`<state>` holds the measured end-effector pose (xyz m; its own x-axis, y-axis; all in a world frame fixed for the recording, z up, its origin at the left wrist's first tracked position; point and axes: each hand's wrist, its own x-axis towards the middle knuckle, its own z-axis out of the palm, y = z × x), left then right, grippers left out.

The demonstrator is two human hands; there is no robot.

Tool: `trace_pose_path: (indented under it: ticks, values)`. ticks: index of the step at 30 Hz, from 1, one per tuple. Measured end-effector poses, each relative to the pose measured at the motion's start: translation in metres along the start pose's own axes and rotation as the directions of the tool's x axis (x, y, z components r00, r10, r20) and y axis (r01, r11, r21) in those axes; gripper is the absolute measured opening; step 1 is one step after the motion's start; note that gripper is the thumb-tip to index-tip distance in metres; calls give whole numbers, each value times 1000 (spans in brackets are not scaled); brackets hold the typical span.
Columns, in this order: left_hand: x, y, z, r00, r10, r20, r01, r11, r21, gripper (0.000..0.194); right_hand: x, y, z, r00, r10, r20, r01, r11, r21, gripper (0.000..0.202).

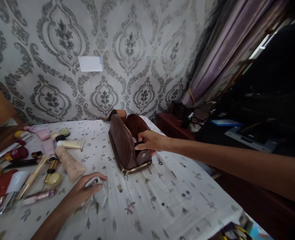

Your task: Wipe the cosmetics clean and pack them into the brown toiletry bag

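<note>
A brown leather toiletry bag [121,143] with a gold zipper stands unzipped on the bed-like surface covered in patterned white cloth [137,213]. My right hand [151,140] reaches into its opening from the right, thumb and fingers bent toward each other. What lies between those fingers is dark and partly hidden by the bag. Left of the bag, my left hand [91,188] is closed around a crumpled white tissue-like piece [101,195], low over the cloth. Next to that hand lies a beige squeeze tube [69,163], and beyond it a cream tube with a white cap [71,144].
Cosmetics crowd the left side, among them a round yellow-lidded jar [54,179], a white-handled brush [17,181] and a pink tube [38,196]. A patterned wall [129,83] rises behind. At right are a dark red cabinet [172,126] and a purple curtain [212,63].
</note>
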<state>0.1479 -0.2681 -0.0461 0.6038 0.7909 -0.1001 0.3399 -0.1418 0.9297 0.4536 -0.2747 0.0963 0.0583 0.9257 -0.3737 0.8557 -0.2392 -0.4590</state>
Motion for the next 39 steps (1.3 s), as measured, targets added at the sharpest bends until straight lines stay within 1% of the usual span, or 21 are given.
trace_pose_path:
  ticks: [4, 6, 11, 13, 15, 17, 19, 22, 24, 26, 29, 32, 36, 39]
  values:
    - [-1, 1, 1, 1000, -6, 11, 6, 1000, -6, 46, -11, 3, 2, 993, -113, -46, 107, 988, -110, 31]
    - [-1, 0, 1, 1000, -4, 12, 4, 1000, -15, 46, -15, 5, 3, 988, -141, -60, 132, 983, -123, 36]
    - [-1, 2, 0, 1000, -2, 6, 2, 1000, -8, 42, -17, 9, 6, 993, -76, -90, 70, 995, -66, 44]
    - [-1, 2, 0, 1000, 7, 19, -7, 1000, -18, 42, -18, 10, 7, 993, -72, -99, 64, 995, -74, 43]
    - [0, 1, 1, 1000, 9, 29, -8, 999, -41, 43, -19, 11, 8, 987, -95, -126, 81, 990, -114, 40]
    - [2, 0, 1, 999, -1, 33, 2, 998, -56, 43, -21, 10, 8, 975, -133, -179, 99, 977, -187, 39]
    - [2, -1, 2, 999, -13, 33, 15, 998, -58, 43, -24, 7, 9, 964, -151, -218, 93, 963, -254, 40]
    - [2, 2, 2, 999, -27, 33, 28, 998, -47, 44, -27, 2, 10, 979, -101, -175, 52, 962, -267, 45]
    - [1, 4, 1, 999, -41, 35, 42, 998, -39, 44, -26, -3, 11, 985, -59, -164, 17, 970, -243, 36]
    - [0, 6, 1, 998, -50, 38, 52, 998, -35, 43, -24, -5, 13, 982, -29, -186, -10, 978, -209, 26]
    - [-1, 6, 0, 998, -38, 40, 39, 999, -28, 42, -18, -6, 15, 976, -13, -217, -25, 984, -174, 19]
    - [-1, 5, 0, 999, -21, 39, 22, 1000, -11, 41, -12, -5, 17, 973, -25, -229, -15, 985, -169, 19]
    - [0, 3, -2, 999, 14, 53, -15, 1000, 23, 39, -8, -5, 18, 977, 5, -214, -37, 989, -142, 19]
    - [0, 2, -2, 998, 16, 59, -18, 999, 36, 38, -6, -6, 17, 980, 11, -197, -52, 977, -206, 20]
